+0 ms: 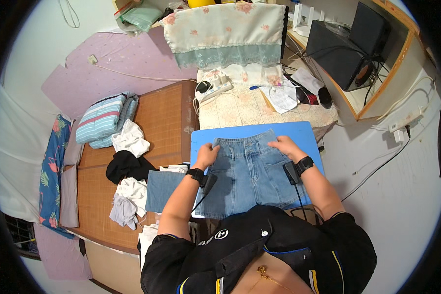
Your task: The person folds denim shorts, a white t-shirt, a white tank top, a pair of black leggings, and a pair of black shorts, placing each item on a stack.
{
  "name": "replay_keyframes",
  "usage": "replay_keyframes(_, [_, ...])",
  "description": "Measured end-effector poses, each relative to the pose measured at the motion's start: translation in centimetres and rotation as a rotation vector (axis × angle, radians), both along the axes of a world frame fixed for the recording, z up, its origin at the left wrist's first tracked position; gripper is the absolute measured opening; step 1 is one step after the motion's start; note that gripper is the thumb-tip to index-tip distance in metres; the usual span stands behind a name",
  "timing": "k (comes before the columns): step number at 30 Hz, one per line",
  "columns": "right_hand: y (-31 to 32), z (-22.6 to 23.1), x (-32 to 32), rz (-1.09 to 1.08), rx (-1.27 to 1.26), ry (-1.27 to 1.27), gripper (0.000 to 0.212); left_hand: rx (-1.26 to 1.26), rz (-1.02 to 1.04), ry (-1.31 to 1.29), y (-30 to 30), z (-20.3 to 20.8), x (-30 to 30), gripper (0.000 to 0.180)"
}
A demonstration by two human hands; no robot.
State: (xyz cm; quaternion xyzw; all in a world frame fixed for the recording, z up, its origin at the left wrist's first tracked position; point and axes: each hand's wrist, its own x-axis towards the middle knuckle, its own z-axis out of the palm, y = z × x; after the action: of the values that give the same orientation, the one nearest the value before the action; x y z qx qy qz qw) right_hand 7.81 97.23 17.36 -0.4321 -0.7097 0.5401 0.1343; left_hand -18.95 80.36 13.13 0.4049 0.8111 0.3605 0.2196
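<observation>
A light-blue denim garment [250, 171], a short skirt or shorts, lies spread over a blue tabletop [299, 131] in front of me. Its waistband points away from me, with a button and fly at the middle. At the waistband's left end, my left hand [208, 155] pinches the denim. My right hand [285, 147] grips the opposite end, thumb on top. The lower hem is partly hidden by my chest. Each wrist wears a black strap with a small black device and cable.
Left of the table, a bed with a brown woven mat [164, 115] holds folded denim [164, 190], white and black clothes, and a striped quilt [100, 120]. Beyond the table lie a power strip [215, 89] and papers [281, 99]. A black speaker [340, 54] stands on the right.
</observation>
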Motion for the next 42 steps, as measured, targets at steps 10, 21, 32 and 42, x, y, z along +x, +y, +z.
replay_keyframes(10, [-6.8,4.2,-4.7,0.080,0.105,0.197,0.031,0.228,-0.105,-0.337,0.0,5.6,5.2,0.027])
replay_keyframes(21, [-10.6,2.0,-5.3,0.220,0.101,0.322,0.025,0.217,-0.150,-0.774,-2.9,7.4,7.4,0.025])
replay_keyframes(32, [-11.6,2.1,-4.8,0.334,-0.105,0.490,0.036,0.252,-0.175,-0.233,-3.1,7.2,7.7,0.030])
replay_keyframes(42, [-7.0,9.7,-2.3,0.174,0.268,0.621,0.049,0.493,-0.351,-0.195,-2.9,17.7,5.2,0.019])
